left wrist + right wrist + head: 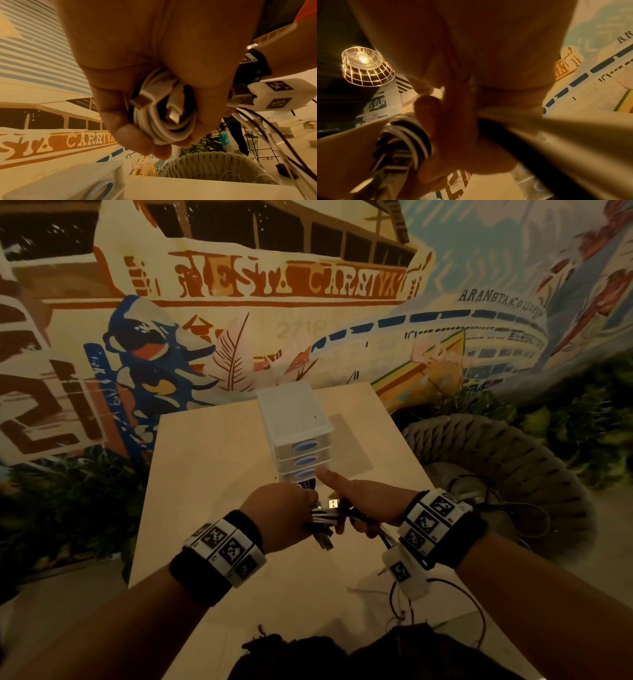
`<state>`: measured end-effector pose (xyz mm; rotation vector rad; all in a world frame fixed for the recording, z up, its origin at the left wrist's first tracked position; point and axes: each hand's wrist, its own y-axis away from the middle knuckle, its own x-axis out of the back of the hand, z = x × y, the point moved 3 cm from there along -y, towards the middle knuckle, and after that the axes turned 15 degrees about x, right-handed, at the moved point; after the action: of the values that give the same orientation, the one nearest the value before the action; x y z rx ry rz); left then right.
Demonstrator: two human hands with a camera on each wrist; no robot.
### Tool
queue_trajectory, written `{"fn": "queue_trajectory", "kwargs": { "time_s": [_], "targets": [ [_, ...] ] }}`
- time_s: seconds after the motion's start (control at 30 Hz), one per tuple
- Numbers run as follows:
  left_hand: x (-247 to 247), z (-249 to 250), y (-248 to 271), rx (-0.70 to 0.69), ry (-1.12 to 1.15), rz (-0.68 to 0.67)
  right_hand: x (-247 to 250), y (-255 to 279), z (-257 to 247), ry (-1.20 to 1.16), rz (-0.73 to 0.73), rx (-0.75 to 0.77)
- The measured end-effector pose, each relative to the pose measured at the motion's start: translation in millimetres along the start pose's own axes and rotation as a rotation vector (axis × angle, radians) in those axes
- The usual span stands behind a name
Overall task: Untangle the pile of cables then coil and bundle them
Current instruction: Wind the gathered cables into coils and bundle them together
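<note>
Over the middle of the pale table (212, 474), both my hands meet on one cable bundle (325, 517) of white and dark strands. A metal USB plug (333, 503) sticks out on top. My left hand (284, 515) curls round the coil of white cable (163, 121), where two plugs show between its fingers (130, 136). My right hand (359, 501) grips the bundle's other side with one finger stretched forward. Its curled fingers (453, 128) sit beside looped strands (412, 135), and a blurred dark cable (539, 146) runs off to the lower right.
A small white drawer unit (294, 422) stands on the table just beyond my hands. To the right is a woven chair (507, 460) with loose dark cables (513, 508) on its seat. A thin dark wire (455, 607) hangs at the table's near right. A painted wall stands behind.
</note>
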<state>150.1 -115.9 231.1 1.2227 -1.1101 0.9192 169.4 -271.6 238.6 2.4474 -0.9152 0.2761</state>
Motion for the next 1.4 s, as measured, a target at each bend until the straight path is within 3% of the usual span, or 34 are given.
{"fn": "queue_trajectory", "kwargs": {
  "time_s": [0.27, 0.33, 0.43, 0.47, 0.53, 0.67, 0.77, 0.93, 1.03, 1.17, 1.3, 1.4],
  "targets": [
    [10.0, 10.7, -1.0, 0.040, -0.199, -0.050, 1.3, -7.0, -18.2, 0.358, -0.164, 0.140],
    [10.4, 13.4, -1.5, 0.050, -0.206, -0.044, -8.6, -20.6, -20.0, 0.558, -0.174, 0.092],
    [10.6, 15.1, -1.0, 0.044, -0.228, -0.026, -26.0, -32.2, -22.8, 0.925, -0.045, -0.166],
    [10.4, 14.5, -0.4, 0.053, -0.232, -0.035, -28.7, -33.3, -21.8, 0.943, -0.016, -0.143],
    [9.5, 12.5, 0.3, 0.065, -0.233, -0.047, -29.7, -32.9, -17.3, 0.828, -0.047, -0.015],
    [5.8, 8.5, 2.9, 0.065, -0.183, -0.062, -25.3, -24.9, -6.9, 0.725, -0.031, 0.070],
    [6.2, 3.5, 6.6, 0.027, -0.079, 0.006, -26.9, -24.8, -5.3, 0.648, -0.029, 0.160],
    [6.9, -22.4, 7.6, -0.077, 0.280, 0.167, -1.9, -12.9, 2.2, 0.341, 0.057, 0.193],
    [11.7, -38.3, 6.3, -0.056, 0.636, 0.088, 10.8, -5.9, 4.5, 0.104, 0.157, 0.253],
    [11.1, -37.8, 2.5, -0.179, 0.940, 0.005, 13.2, -1.8, -10.5, -0.082, 0.201, 0.330],
    [23.0, -11.8, 5.1, -0.404, 1.065, 0.022, -1.3, -2.3, -34.0, -0.123, 0.144, 0.425],
    [33.4, -4.1, 6.5, -0.399, 1.349, -0.026, -9.0, -2.1, -40.9, -0.089, 0.132, 0.504]
  ]
}}
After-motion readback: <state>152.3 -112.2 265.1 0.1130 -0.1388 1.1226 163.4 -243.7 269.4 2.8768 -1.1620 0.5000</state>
